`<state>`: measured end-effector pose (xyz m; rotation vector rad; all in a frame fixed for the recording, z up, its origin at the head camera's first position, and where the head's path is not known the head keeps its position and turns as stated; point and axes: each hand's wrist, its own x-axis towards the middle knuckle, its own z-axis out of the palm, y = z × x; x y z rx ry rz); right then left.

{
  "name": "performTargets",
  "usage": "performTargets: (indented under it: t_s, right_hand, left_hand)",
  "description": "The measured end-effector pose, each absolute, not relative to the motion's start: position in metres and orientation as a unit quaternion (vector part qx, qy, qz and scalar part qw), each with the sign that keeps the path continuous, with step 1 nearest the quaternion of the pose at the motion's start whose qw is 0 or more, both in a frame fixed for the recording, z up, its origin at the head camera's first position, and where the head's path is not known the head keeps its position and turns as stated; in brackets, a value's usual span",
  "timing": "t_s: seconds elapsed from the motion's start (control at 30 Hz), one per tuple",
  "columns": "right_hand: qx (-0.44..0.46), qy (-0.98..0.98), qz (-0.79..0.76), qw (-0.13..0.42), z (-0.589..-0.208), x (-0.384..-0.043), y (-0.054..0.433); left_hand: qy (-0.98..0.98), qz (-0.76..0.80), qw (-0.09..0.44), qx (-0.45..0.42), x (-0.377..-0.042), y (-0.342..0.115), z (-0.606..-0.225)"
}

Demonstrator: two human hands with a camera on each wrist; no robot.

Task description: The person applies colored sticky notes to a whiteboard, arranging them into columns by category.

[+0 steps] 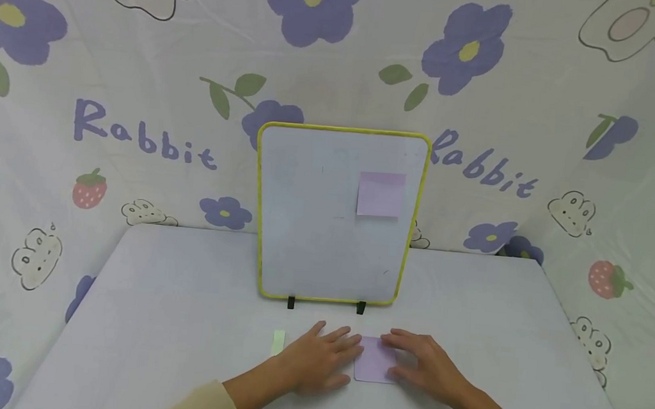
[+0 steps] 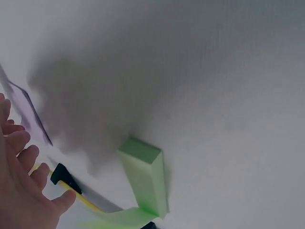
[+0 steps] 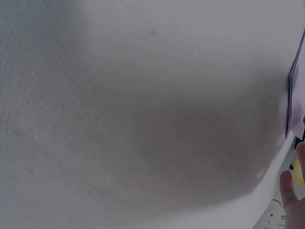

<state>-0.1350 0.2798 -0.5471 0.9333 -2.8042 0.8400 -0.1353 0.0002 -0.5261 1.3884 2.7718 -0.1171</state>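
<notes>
A square purple sticky-note pad [image 1: 374, 362] lies on the table between the two hands. My left hand [image 1: 322, 358] is at its left side, palm down with fingers spread, the fingertips at the pad's edge. My right hand [image 1: 429, 368] is on the other side, thumb and fingers apart over the pad's right part; whether they touch it I cannot tell. In the left wrist view the left fingers hold nothing. A narrow light green sticky-note pad [image 2: 143, 179] lies left of that hand, its top sheet bent away. Only a few right fingertips [image 3: 287, 186] show in the right wrist view.
A yellow-framed whiteboard [image 1: 313, 242] stands upright behind the hands on small black feet [image 1: 360, 308]. One purple sticky note [image 1: 381, 196] is on its upper right. The white table [image 1: 180, 321] meets a flower-patterned cloth [image 1: 337, 83] behind and at the sides.
</notes>
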Motion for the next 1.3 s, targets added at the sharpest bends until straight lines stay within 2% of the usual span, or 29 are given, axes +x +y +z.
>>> performTargets:
  t_s: [0.3, 0.5, 0.73, 1.3]
  right_hand:
    - [0.302, -0.922, 0.243, 0.016, -0.551, -0.133, 0.280]
    - [0.320, -0.915, 0.242, 0.038, -0.552, -0.132, 0.281]
    - [0.317, -0.918, 0.239, 0.025, -0.552, -0.131, 0.282]
    - [0.340, -0.906, 0.242, 0.069, -0.554, -0.135, 0.278]
  left_hand:
    - [0.891, -0.044, 0.043, 0.450, -0.129, -0.001, -0.532]
    - [0.891, -0.051, 0.039, 0.449, -0.126, -0.001, -0.533]
    - [0.893, -0.053, 0.047, 0.444, -0.126, -0.001, -0.534]
    - [0.895, -0.045, 0.055, 0.441, -0.124, -0.012, -0.534]
